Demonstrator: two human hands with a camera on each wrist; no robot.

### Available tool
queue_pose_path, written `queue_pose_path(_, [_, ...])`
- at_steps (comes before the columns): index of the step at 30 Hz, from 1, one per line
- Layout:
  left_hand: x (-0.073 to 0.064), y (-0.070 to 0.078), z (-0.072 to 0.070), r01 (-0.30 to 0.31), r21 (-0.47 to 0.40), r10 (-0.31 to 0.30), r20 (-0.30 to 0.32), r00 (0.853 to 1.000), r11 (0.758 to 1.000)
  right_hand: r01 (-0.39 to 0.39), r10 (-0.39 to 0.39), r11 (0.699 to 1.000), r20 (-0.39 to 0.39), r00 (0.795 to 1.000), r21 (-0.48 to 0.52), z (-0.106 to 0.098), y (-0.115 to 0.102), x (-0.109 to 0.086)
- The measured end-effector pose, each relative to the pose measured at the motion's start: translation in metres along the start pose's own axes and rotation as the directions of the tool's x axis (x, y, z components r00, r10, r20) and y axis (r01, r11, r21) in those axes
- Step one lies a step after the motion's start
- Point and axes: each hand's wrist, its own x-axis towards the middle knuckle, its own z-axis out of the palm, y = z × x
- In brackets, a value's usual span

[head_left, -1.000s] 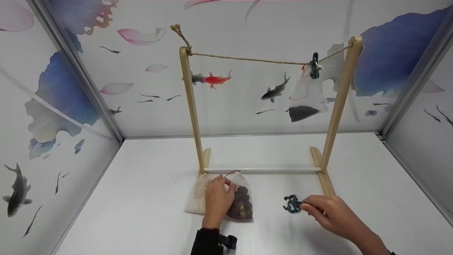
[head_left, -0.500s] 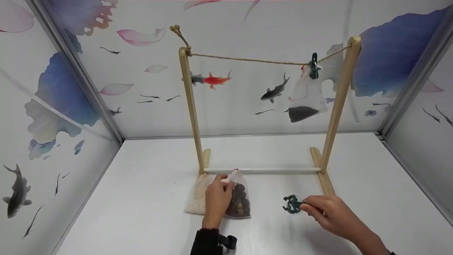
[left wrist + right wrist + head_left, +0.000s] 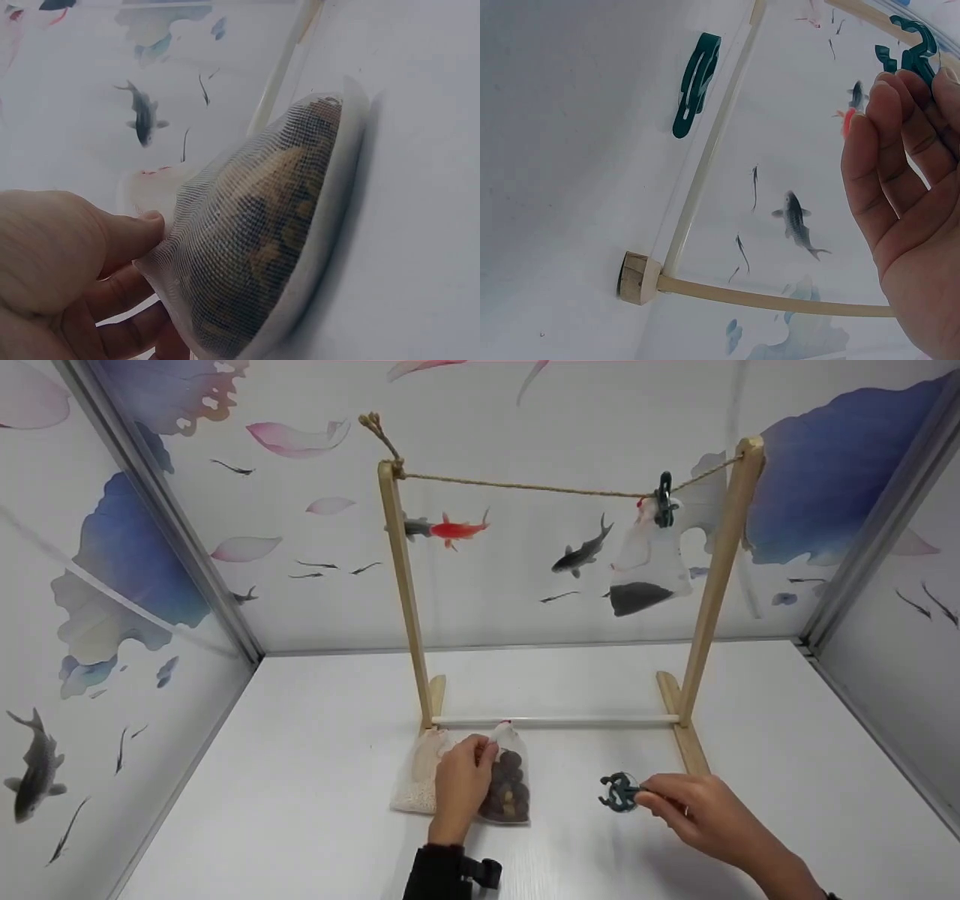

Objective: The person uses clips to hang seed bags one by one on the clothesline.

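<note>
My left hand [image 3: 463, 780] pinches the upper edge of a white mesh bag [image 3: 510, 787] holding dark brown round pieces. In the left wrist view the thumb and fingers grip this mesh bag [image 3: 255, 232] by its gathered side. Partly behind the left hand lies another mesh bag [image 3: 415, 787], filled with small pale grains. Over the table to the right, my right hand [image 3: 697, 810] holds a dark green plastic clip [image 3: 619, 793] between thumb and fingers. The clip's curved jaws point left.
A wooden frame [image 3: 712, 607] with a white crossbar [image 3: 585, 721] carries a rope [image 3: 517, 486]. From the rope a green clip [image 3: 664, 500] hangs a bag [image 3: 646, 570] with dark contents. One more green clip [image 3: 697, 86] shows against the white surface in the right wrist view.
My left fingers have drawn together at the top of the brown-filled bag. That bag has shifted slightly left, and its top now stands more upright. The right hand stays still with its clip.
</note>
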Motion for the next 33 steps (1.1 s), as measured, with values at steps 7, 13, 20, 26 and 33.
queue_pose_path(7, [0.001,0.001,0.0,0.017,-0.005,-0.017,0.002,1.0,1.0,-0.021,0.021,1.0,0.013,1.0,0.014,-0.001,-0.001,-0.001])
queue_pose_path(13, [0.001,0.004,-0.002,0.01,-0.016,-0.01,0.011,1.0,1.0,-0.028,0.028,1.0,0.022,0.999,0.008,-0.003,-0.001,0.0])
queue_pose_path(20, [-0.002,0.021,-0.007,-0.042,-0.032,0.043,0.031,0.999,0.999,-0.01,0.01,1.0,-0.001,1.0,-0.001,-0.004,-0.001,-0.001])
queue_pose_path(26, [0.002,0.047,-0.017,-0.196,0.007,0.196,0.041,0.98,0.981,-0.007,0.006,0.999,-0.034,0.999,-0.053,-0.011,-0.002,0.001])
queue_pose_path(33, [0.02,0.086,-0.034,-0.362,0.026,0.356,0.131,0.925,0.932,0.083,-0.099,0.978,-0.072,0.993,-0.19,-0.037,-0.01,0.02])
